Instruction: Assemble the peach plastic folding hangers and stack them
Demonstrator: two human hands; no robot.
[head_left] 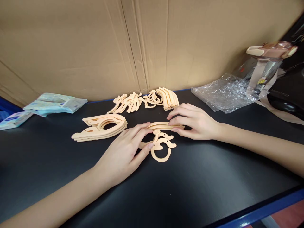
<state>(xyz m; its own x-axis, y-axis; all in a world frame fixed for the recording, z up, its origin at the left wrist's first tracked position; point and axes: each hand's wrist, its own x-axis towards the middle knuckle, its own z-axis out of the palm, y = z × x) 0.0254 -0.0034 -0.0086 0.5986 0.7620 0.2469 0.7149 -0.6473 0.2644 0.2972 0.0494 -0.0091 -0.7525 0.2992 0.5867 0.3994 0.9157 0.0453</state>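
Note:
My left hand (128, 145) is closed over beige plastic hanger parts, its fingertips at the left end of a curved hanger arm (161, 125) and its thumb against the hook pieces. My right hand (192, 122) pinches the other end of that curved arm. Just below the arm, a ring-shaped hook (161, 159) and small curved hook pieces (166, 141) overlap on the black table (180, 183). Part of another beige piece is hidden under my left fingers.
Left of my hands lies a stack of folded hangers (102, 126). Loose hooks (129, 103) and a pile of curved arms (168, 98) lie at the back, before cardboard (95, 47). A tissue pack (55, 103), clear plastic bag (225, 93) and strapped bottle (270, 63) flank them.

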